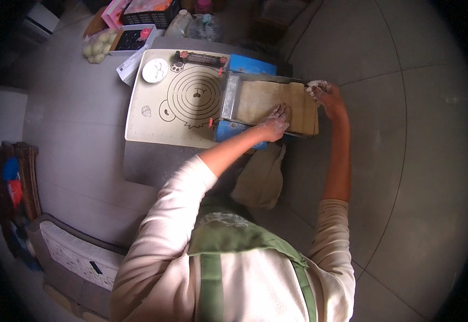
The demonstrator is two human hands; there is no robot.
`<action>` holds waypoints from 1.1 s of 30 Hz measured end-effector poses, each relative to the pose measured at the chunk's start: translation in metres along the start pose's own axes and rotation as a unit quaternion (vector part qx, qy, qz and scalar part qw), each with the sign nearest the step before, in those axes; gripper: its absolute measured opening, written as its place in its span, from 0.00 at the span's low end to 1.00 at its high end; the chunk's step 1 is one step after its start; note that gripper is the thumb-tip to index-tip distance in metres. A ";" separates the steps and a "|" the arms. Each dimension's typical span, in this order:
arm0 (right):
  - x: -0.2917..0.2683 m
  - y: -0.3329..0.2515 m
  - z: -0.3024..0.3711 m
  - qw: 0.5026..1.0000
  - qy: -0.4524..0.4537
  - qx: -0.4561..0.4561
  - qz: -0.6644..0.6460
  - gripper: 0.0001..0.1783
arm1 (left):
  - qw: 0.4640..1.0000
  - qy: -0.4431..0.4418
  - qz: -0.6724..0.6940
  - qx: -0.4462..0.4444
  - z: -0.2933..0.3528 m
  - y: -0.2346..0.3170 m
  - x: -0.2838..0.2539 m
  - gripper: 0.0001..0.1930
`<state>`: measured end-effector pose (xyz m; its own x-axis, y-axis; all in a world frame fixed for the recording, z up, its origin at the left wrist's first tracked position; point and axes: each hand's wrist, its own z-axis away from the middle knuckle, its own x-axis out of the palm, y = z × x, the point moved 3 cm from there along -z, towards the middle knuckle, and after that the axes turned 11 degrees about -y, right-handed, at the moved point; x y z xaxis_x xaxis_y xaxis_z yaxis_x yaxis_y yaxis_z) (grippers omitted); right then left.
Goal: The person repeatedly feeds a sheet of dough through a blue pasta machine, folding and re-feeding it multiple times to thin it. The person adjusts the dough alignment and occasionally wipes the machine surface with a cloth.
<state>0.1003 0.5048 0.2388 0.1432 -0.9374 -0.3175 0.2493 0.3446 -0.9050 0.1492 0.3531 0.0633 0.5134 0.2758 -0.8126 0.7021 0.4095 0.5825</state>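
Note:
A pale dough sheet (259, 99) lies along a dough-rolling machine with blue side housings (252, 65) and a metal roller cover (230, 96). Its right part looks folded or layered. My left hand (274, 122) rests on the sheet's near side, fingers stretched out and floury. At the far right corner, my right hand (325, 96) has its floury fingers bent around the sheet's edge; the fingertips are partly hidden. Another piece of dough (259, 177) hangs below the machine's near side, in front of me.
Left of the machine lies a cream baking mat (150, 121) with printed rings, holding a small white bowl (155, 70). Behind it are a black basket (150, 19), a box with dark contents (132, 39) and a bag of pale round things (99, 45). A chair (78, 257) stands at lower left.

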 end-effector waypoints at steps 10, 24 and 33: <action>-0.010 0.011 -0.003 0.999 0.016 -0.011 -0.033 0.12 | 0.977 0.096 0.095 -0.166 0.009 -0.002 -0.049 0.33; -0.006 0.034 0.007 0.993 0.005 0.002 -0.119 0.11 | 0.978 -0.148 0.140 -0.033 0.049 0.020 -0.054 0.33; -0.021 0.009 0.017 0.998 0.054 -0.035 -0.009 0.09 | 0.980 0.056 0.037 -0.190 0.061 -0.028 -0.052 0.32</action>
<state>0.1159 0.5285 0.2426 0.0334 -0.9447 -0.3263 0.1824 0.3267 -0.9273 0.1330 0.2744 0.0908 0.4841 0.4013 -0.7775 0.4204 0.6726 0.6090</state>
